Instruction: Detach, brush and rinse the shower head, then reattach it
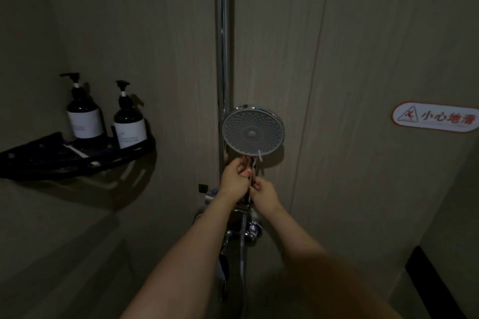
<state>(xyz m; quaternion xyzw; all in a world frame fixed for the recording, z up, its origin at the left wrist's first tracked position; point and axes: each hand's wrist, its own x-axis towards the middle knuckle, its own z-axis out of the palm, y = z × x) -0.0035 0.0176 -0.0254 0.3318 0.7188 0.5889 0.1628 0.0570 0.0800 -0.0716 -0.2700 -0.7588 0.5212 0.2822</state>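
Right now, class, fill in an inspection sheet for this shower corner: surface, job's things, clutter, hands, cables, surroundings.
Surface: grey wall panels, dimly lit.
Job's things: shower head face-out beside the chrome riser pipe.
Clutter: two pump bottles on a black corner shelf.
Hands: left hand and right hand grip the handle below the head.
Cables: hose hangs below the valve.
Surroundings: slippery-floor warning sticker.
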